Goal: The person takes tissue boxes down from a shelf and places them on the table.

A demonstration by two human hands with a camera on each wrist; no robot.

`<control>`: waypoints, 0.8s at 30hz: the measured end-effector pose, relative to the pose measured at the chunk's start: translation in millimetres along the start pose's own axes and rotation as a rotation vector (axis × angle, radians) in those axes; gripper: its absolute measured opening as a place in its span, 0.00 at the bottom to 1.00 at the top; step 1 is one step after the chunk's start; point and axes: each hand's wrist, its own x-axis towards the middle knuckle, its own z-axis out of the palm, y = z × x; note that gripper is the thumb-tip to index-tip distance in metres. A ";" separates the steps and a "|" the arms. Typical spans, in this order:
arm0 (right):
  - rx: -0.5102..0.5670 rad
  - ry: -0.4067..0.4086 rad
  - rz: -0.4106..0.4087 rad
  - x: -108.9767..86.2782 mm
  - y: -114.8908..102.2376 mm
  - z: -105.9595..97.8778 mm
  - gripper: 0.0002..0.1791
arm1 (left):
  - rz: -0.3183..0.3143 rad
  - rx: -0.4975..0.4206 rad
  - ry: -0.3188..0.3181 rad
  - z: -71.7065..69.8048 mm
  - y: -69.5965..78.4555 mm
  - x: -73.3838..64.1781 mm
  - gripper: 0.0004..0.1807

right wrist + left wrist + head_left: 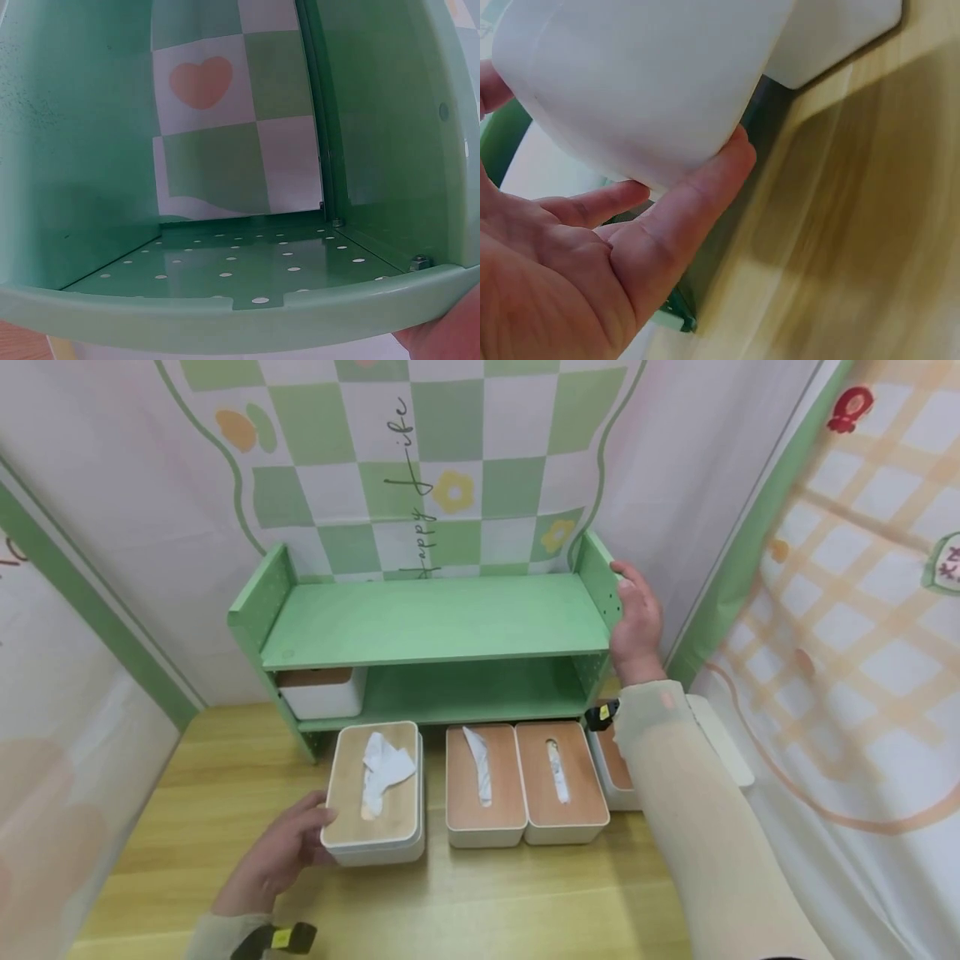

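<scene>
My left hand (pixel 288 843) holds a white tissue box (pixel 348 793) with a light wooden top and a tissue poking from its slot. In the left wrist view, fingers reach under the lower edge of the white box (pixel 645 82), which is raised over the table. At the green two-tier shelf (pixel 435 618), my right hand (pixel 637 627) grips the right side panel near its top edge. The right wrist view looks into the shelf's perforated interior (pixel 225 262), with part of that hand (pixel 450 334) at the lower right corner.
Two tissue boxes with reddish-brown tops, one (pixel 486 777) and another (pixel 562 781), stand side by side before the shelf. Another box (pixel 615 760) is partly hidden behind my right arm. A white box (pixel 322 693) sits at the lower tier's left end. Printed curtains (pixel 847 635) border the wooden table (pixel 480 910).
</scene>
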 end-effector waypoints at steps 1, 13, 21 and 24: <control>0.002 0.000 0.004 0.0 0.1 0.0 0.25 | -0.005 0.000 0.001 -1.0 -2.6 1.0 0.36; 0.003 0.004 0.003 0.6 3.1 -0.5 0.25 | -0.070 0.048 0.092 -1.8 -24.9 14.0 0.37; 0.014 0.006 0.008 -0.2 1.7 0.3 0.26 | -0.074 0.065 0.124 -1.4 -34.6 21.2 0.34; 0.017 0.009 0.014 -0.9 0.7 0.3 0.25 | -0.076 0.070 0.130 0.1 -35.6 21.1 0.34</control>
